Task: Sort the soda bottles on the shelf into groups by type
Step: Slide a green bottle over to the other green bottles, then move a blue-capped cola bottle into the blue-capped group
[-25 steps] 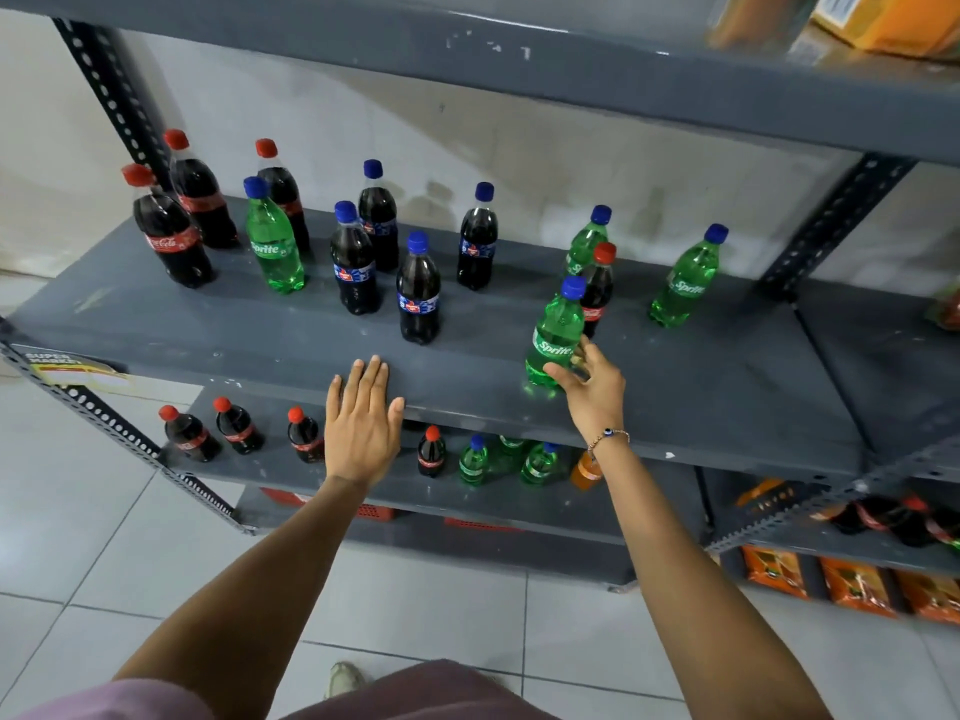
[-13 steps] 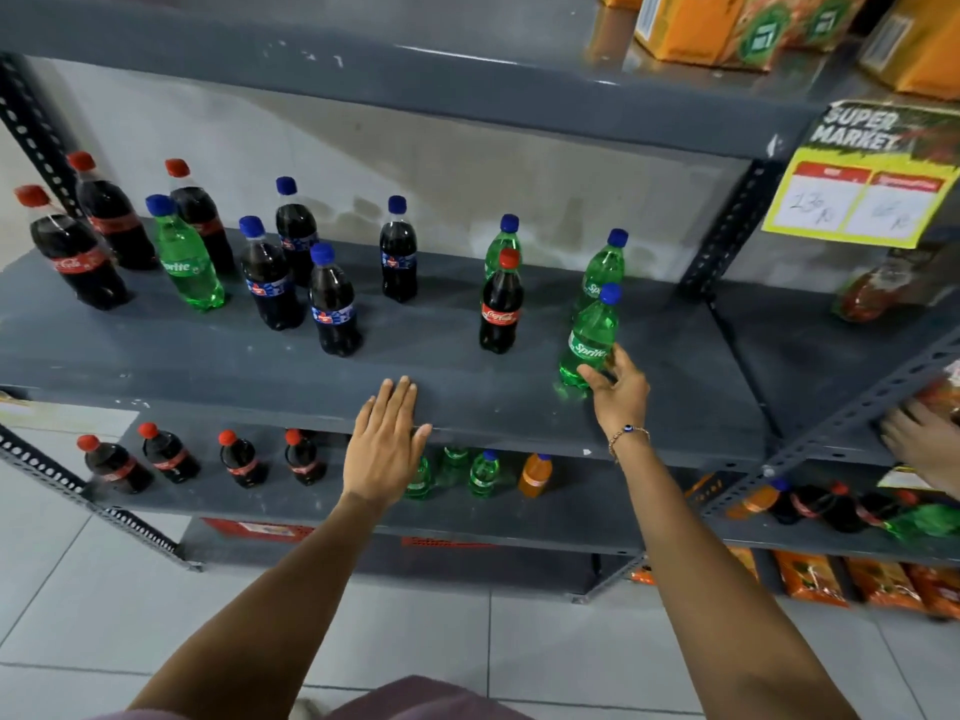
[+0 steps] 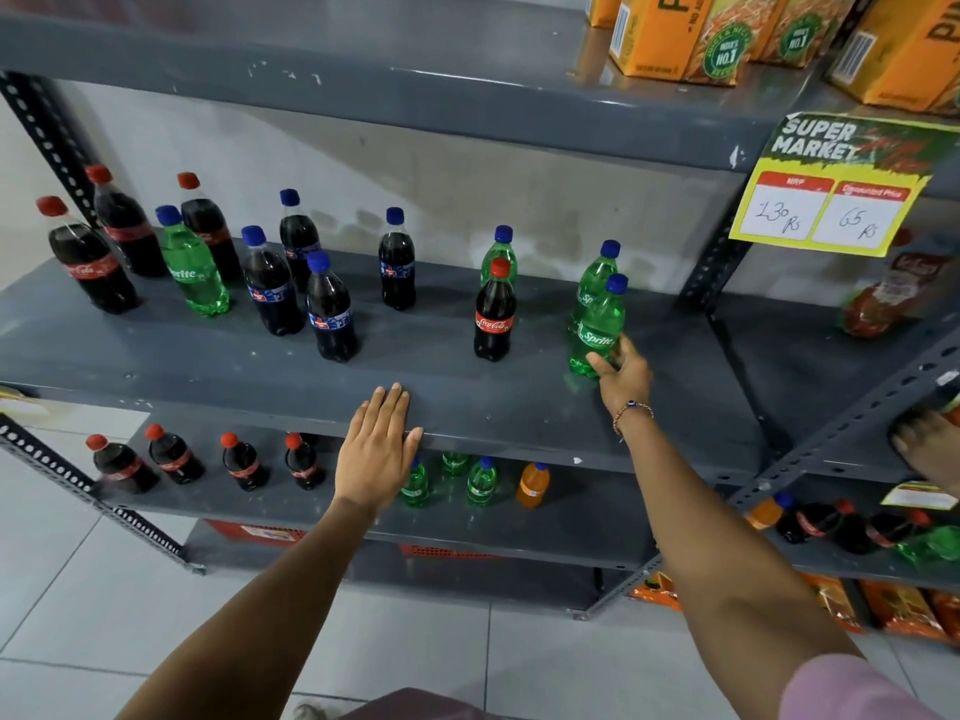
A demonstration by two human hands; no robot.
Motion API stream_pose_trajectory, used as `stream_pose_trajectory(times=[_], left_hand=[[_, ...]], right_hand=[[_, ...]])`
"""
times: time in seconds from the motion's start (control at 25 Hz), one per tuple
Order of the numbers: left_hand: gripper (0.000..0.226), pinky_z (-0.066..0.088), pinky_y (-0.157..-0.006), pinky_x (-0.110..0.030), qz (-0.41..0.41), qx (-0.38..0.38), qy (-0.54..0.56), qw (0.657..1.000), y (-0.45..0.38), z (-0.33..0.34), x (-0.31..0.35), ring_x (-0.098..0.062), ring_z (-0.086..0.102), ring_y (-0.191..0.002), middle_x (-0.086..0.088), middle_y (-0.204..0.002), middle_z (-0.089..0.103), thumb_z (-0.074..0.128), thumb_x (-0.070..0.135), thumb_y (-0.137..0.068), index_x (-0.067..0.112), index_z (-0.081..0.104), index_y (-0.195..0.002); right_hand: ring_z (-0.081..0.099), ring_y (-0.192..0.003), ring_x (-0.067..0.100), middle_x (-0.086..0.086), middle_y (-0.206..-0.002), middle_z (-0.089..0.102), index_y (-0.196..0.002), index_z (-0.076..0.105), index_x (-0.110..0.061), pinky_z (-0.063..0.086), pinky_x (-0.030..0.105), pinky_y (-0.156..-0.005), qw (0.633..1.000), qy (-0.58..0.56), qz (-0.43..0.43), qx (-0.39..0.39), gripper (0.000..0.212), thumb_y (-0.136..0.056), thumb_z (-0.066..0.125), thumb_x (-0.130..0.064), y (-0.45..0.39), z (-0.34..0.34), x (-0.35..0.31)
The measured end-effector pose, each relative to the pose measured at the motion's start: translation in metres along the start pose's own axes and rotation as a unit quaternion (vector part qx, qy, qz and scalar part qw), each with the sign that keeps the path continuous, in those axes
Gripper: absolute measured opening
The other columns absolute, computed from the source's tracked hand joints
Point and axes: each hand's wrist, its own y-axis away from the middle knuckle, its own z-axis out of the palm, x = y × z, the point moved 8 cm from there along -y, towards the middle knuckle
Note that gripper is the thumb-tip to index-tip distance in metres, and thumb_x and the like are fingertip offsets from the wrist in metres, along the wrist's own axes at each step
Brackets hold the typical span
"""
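My right hand (image 3: 623,374) grips the base of a green Sprite bottle (image 3: 598,324) standing on the grey middle shelf (image 3: 426,392), right in front of a second Sprite (image 3: 597,275). A third Sprite (image 3: 498,246) stands behind a red-capped Coca-Cola bottle (image 3: 494,317). Several blue-capped dark cola bottles (image 3: 330,309) stand left of centre. At the far left, three Coca-Cola bottles (image 3: 91,259) surround another Sprite (image 3: 191,265). My left hand (image 3: 379,449) lies flat and open on the shelf's front edge.
The lower shelf (image 3: 571,517) holds small Coca-Cola bottles, green bottles and an orange one (image 3: 532,483). Orange juice cartons (image 3: 685,33) sit on the top shelf above a yellow price sign (image 3: 831,200). Another person's hand (image 3: 930,449) rests on the neighbouring shelf at the right.
My right hand has slid the Sprite bottle rightward, from in front of the lone Coca-Cola to just in front of the rightmost Sprite. My left hand stays on the shelf edge.
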Motion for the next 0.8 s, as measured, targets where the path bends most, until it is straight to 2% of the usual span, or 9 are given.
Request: stream_pose_trajectory(times=[0.16,0.24,0.32,0.4,0.48,0.6,0.68,0.72,0.8], left_hand=[[0.062,0.024,-0.113,-0.041,0.014,0.006,0.006,1.000,0.000,-0.002,0.000,-0.030,0.035,-0.137,-0.016,-0.145,0.044,0.017,0.043,-0.099,0.001,0.042,-0.138],[0.063,0.022,-0.114,-0.041,0.016,0.010,0.019,1.000,0.000,-0.006,-0.010,-0.028,0.031,-0.139,-0.015,-0.146,0.042,0.015,0.044,-0.099,0.002,0.040,-0.139],[0.065,0.020,-0.116,-0.041,-0.010,0.023,0.031,0.999,0.000,-0.014,-0.036,-0.028,0.028,-0.140,-0.016,-0.147,0.040,0.014,0.045,-0.098,0.002,0.038,-0.140],[0.068,0.017,-0.116,-0.041,-0.038,0.034,0.028,0.998,0.001,-0.025,-0.073,-0.028,0.026,-0.141,-0.017,-0.148,0.038,0.011,0.047,-0.098,0.001,0.037,-0.140],[0.072,0.015,-0.117,-0.041,-0.057,0.032,0.017,0.998,0.002,-0.034,-0.109,-0.029,0.024,-0.142,-0.017,-0.149,0.036,0.009,0.051,-0.097,0.001,0.035,-0.141],[0.077,0.014,-0.117,-0.040,-0.057,0.004,0.004,0.998,0.002,-0.040,-0.145,-0.028,0.022,-0.142,-0.017,-0.151,0.033,0.010,0.057,-0.095,0.001,0.032,-0.143],[0.079,0.014,-0.117,-0.040,-0.044,-0.018,0.000,0.999,0.003,-0.042,-0.158,-0.028,0.023,-0.142,-0.017,-0.151,0.033,0.009,0.058,-0.094,0.001,0.032,-0.143],[0.079,0.015,-0.117,-0.041,-0.032,-0.021,-0.004,0.999,0.003,-0.042,-0.154,-0.029,0.025,-0.142,-0.017,-0.150,0.034,0.007,0.058,-0.094,0.000,0.033,-0.142],[0.079,0.018,-0.116,-0.042,-0.030,-0.025,-0.006,0.999,0.003,-0.044,-0.162,-0.030,0.028,-0.140,-0.017,-0.149,0.037,0.006,0.056,-0.095,-0.001,0.036,-0.141]], right_hand=[[0.052,-0.119,0.026,0.014,-0.131,0.055,-0.136,0.037,-0.010,0.043,0.036,-0.101,0.999,0.004,0.014,-0.039,0.063,-0.081,0.067,-0.013,0.006,0.000,0.000],[0.048,-0.120,0.026,0.016,-0.135,0.048,-0.134,0.037,-0.005,0.041,0.042,-0.104,0.999,0.011,0.036,0.021,0.067,-0.078,0.071,-0.016,0.019,-0.009,0.005],[0.054,-0.101,0.024,0.021,-0.121,0.054,-0.115,0.051,-0.002,0.049,0.043,-0.093,0.997,0.015,0.010,0.081,0.044,-0.077,0.071,-0.010,0.040,-0.010,0.001],[0.058,-0.084,0.021,0.020,-0.102,0.063,-0.096,0.059,-0.004,0.051,0.027,-0.076,0.998,0.037,-0.038,0.013,0.018,-0.080,0.067,-0.006,0.064,0.025,-0.011],[0.060,-0.074,0.013,0.010,-0.087,0.067,-0.087,0.061,-0.008,0.045,0.007,-0.065,0.992,0.064,-0.065,-0.092,0.007,-0.082,0.065,-0.007,0.085,0.075,-0.026],[0.058,-0.068,0.002,0.000,-0.080,0.066,-0.083,0.062,-0.013,0.042,-0.001,-0.059,0.969,0.086,-0.079,-0.218,0.005,-0.081,0.065,-0.010,0.105,0.149,-0.053],[0.060,-0.071,0.006,0.000,-0.082,0.067,-0.082,0.062,-0.016,0.042,-0.001,-0.059,0.948,0.111,-0.086,-0.286,0.005,-0.081,0.065,-0.011,0.114,0.195,-0.068],[0.062,-0.073,0.009,0.001,-0.083,0.068,-0.083,0.062,-0.016,0.044,0.004,-0.062,0.941,0.122,-0.083,-0.303,0.005,-0.082,0.063,-0.012,0.115,0.209,-0.072],[0.063,-0.080,0.015,0.006,-0.091,0.068,-0.092,0.060,-0.013,0.050,0.022,-0.072,0.936,0.125,-0.080,-0.319,0.008,-0.084,0.061,-0.015,0.116,0.248,-0.087]])
